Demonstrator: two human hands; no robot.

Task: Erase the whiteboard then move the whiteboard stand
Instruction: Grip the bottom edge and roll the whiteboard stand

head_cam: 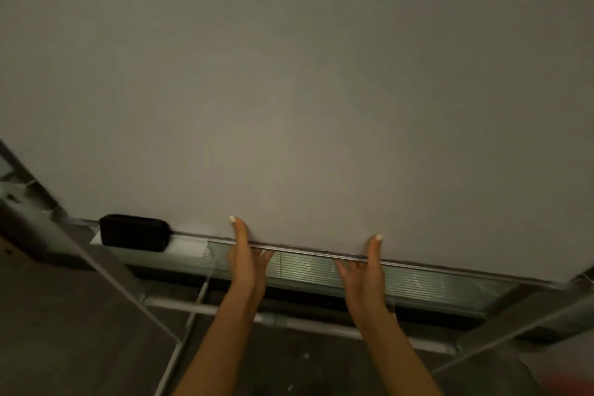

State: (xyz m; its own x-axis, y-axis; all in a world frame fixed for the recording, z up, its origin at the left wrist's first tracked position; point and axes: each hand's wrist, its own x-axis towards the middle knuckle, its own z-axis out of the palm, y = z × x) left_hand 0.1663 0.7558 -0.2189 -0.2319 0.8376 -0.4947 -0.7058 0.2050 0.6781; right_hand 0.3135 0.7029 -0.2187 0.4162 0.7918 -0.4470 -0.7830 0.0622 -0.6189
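Head view: the whiteboard (305,80) fills the upper field, its matte grey-white surface seen without any marks, so the erasing is judged done. Its bottom edge, the long axis that matters here, runs left to right with a slight downward slant toward the right, directly ahead of both hands. The left hand (246,262) is clamped on that edge, its thumb laid flat up the board's face and its fingers hooked beneath the thin metal trim. The right hand (366,270) is seen in the same grip further right, well apart from the left; both are on the board at much the same reach, so neither is judged nearer.

A black, rounded-rectangular eraser (134,232) with a ribbed, felt-like look is seen resting at the board's lower left, on the ribbed translucent tray (418,283) that runs under the edge. Below, the whiteboard stand (199,307) is shown as pale metal tubing: a round crossbar and slanted legs over a dark, speckled floor (64,315). The coming move is judged to turn on pushing or pulling square to the gripped edge.
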